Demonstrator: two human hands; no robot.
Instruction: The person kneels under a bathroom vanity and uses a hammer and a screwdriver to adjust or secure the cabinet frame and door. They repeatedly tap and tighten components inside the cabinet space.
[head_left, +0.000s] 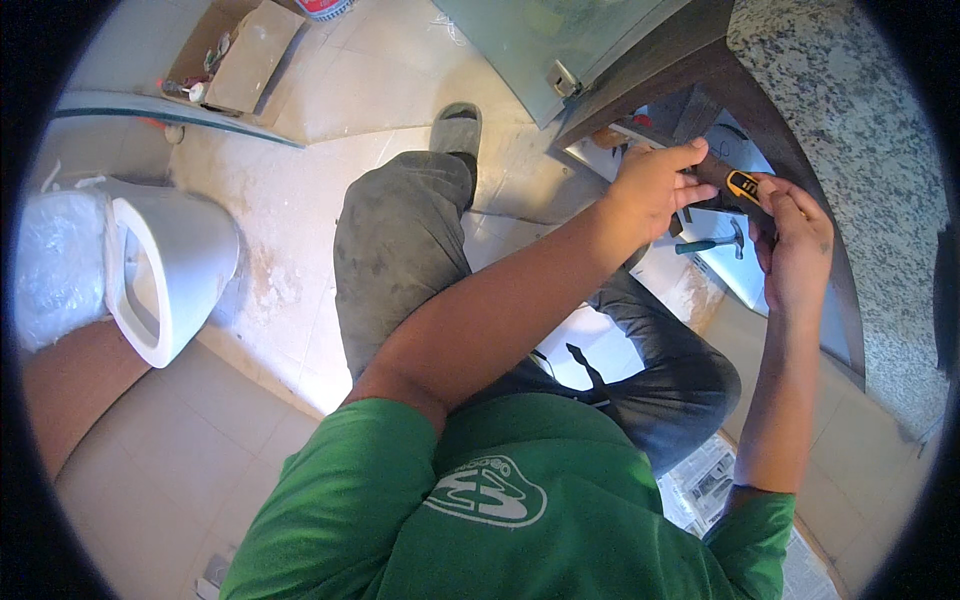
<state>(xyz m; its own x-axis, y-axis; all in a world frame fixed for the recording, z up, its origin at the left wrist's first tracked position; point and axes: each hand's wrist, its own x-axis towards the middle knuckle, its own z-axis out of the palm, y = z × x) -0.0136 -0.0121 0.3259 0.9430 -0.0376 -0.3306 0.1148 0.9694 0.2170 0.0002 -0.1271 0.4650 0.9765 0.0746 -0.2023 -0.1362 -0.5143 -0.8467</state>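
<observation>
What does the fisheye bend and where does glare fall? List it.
Head view: the granite countertop edge curves toward the black rim; bright glare washes the white toilet and floor tiles; the hands, left and right, stay sharp.

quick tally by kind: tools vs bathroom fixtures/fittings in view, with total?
Hand tools: 2 – yellow-and-black tool held between the left hand and right hand; hammer lying below them.
Fixtures: 2 – white toilet; granite countertop.
Glass panels: 2 – glass door; curved glass on the floor.
Total: 6
</observation>
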